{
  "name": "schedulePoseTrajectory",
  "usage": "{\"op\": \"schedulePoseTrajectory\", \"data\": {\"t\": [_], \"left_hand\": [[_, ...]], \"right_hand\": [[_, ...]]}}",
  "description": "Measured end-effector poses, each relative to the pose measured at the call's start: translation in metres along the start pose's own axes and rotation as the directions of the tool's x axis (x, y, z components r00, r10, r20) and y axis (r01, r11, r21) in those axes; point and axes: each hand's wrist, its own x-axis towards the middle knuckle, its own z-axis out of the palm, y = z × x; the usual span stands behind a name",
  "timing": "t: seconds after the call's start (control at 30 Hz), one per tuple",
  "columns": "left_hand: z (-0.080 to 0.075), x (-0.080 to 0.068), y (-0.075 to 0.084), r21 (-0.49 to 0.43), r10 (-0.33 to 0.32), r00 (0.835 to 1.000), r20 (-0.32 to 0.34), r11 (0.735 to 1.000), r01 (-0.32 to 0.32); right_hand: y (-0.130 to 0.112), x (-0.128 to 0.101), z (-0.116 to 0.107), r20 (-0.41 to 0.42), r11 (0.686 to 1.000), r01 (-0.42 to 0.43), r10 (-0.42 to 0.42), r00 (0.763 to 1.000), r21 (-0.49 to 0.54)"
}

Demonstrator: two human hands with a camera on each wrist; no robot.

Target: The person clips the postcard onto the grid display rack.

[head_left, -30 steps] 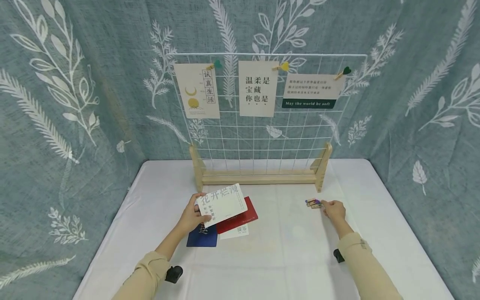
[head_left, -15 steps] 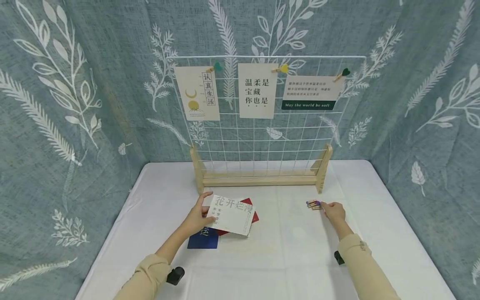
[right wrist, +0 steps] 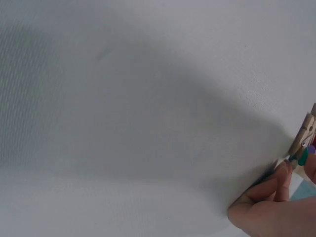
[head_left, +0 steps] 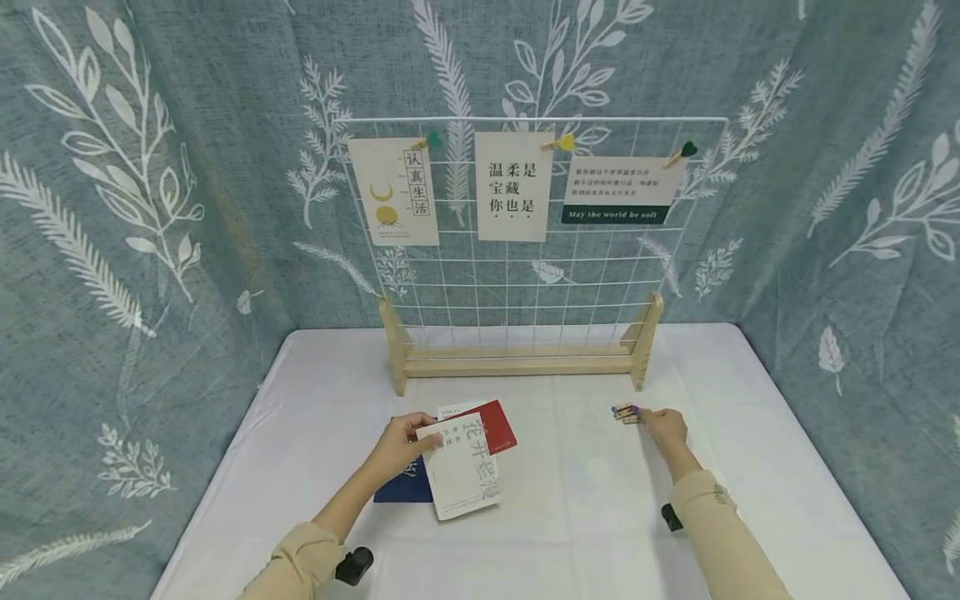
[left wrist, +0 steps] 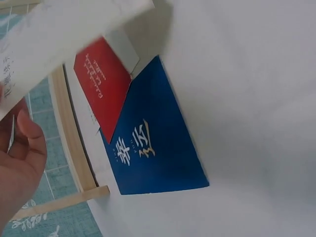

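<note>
My left hand [head_left: 402, 442] pinches a white card with grey characters [head_left: 465, 465] by its top corner, held above the table over a red card [head_left: 491, 423] and a blue card [head_left: 408, 487]. In the left wrist view the white card [left wrist: 54, 37] fills the top left, with the red card [left wrist: 101, 81] overlapping the blue card [left wrist: 153, 143] below. My right hand [head_left: 660, 422] rests on the table with fingertips at a small heap of wooden clips [head_left: 626, 412]. The right wrist view shows fingers [right wrist: 276, 195] touching a clip [right wrist: 305, 140].
A white wire grid [head_left: 525, 275] on a wooden stand [head_left: 517, 362] rises at the back of the white table [head_left: 585, 508]. Three cards hang from its top, each under a small clip. Leaf-patterned curtain surrounds the table on three sides.
My left hand has turned the white card from landscape to upright and brought it lower and nearer to me. The right hand has stayed at the clips.
</note>
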Motion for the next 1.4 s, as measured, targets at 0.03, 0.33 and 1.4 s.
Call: {"op": "schedulePoseTrajectory", "data": {"t": [0.03, 0.33, 1.4], "left_hand": [[0.001, -0.001, 0.000, -0.002, -0.007, 1.000, -0.005, 1.000, 0.007], [0.000, -0.011, -0.001, 0.037, -0.100, 0.994, 0.038, 0.994, 0.099], [-0.018, -0.015, 0.002, 0.083, -0.072, 0.996, 0.058, 0.994, 0.067]], "right_hand": [[-0.018, -0.022, -0.008, 0.018, 1.000, 0.010, -0.010, 1.000, 0.004], [-0.018, -0.019, -0.009, 0.050, 0.997, -0.004, 0.000, 0.999, 0.081], [-0.080, -0.116, -0.061, 0.215, 0.967, 0.136, -0.183, 0.959, 0.216]]}}
